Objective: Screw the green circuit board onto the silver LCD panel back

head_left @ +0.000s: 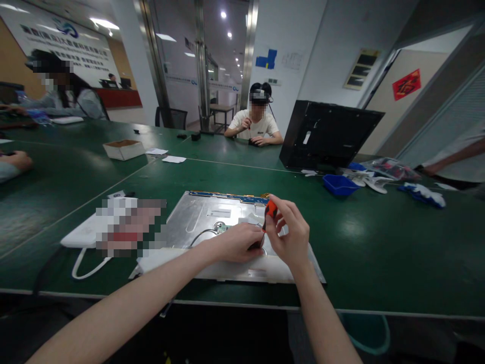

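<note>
In my right hand (290, 230) is a screwdriver (270, 209) with an orange-red and black handle, held by the fingers near its top. It stands almost upright, its shaft running down beside the fingers of my left hand (244, 242). Those fingers are closed around a small dark piece, mostly hidden, low over the panel. Under both hands lies a flat silver display panel (182, 222), with a blue circuit strip (227, 197) along its far edge. A small green board (224, 229) with a black cable sits on the panel, left of my hands.
On the left lie a white power bank (81, 230) with a white cable and a blurred-out item. A cardboard box (124, 150) stands farther back. Toward the right are a black monitor (326, 134), a blue tray (340, 185) and gloves (424, 194). Co-workers sit around the green table (379, 253).
</note>
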Demonstrator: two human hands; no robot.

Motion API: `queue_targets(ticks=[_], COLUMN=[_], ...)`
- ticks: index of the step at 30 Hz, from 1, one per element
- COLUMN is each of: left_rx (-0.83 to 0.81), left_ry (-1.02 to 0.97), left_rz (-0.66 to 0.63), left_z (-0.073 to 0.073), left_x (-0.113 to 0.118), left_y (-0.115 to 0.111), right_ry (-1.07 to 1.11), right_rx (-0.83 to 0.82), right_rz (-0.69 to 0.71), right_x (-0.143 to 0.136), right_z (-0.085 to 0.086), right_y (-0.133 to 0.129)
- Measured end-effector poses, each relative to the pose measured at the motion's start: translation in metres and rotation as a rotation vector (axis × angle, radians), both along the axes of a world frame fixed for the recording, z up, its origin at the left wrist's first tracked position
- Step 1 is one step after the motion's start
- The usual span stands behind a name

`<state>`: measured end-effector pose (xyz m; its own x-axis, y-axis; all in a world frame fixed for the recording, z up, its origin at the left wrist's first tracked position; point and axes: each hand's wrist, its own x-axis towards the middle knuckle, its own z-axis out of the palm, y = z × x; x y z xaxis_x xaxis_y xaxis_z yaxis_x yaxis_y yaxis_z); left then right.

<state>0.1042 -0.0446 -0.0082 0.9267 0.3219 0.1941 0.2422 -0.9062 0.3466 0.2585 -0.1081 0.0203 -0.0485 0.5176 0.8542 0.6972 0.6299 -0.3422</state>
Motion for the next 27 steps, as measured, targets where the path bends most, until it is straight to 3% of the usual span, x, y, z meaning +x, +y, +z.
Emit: queue_targets(ticks=[27], left_rx=[0.064], left_ry=[-0.005], left_rz=[-0.018], left_z=[0.0045], left_x=[-0.0040], left_y=[-0.0024], right_ry=[0.003], right_rx=[0.031], right_rz=[-0.010], right_x=[0.0012], right_z=[0.0009], right_y=[0.0001])
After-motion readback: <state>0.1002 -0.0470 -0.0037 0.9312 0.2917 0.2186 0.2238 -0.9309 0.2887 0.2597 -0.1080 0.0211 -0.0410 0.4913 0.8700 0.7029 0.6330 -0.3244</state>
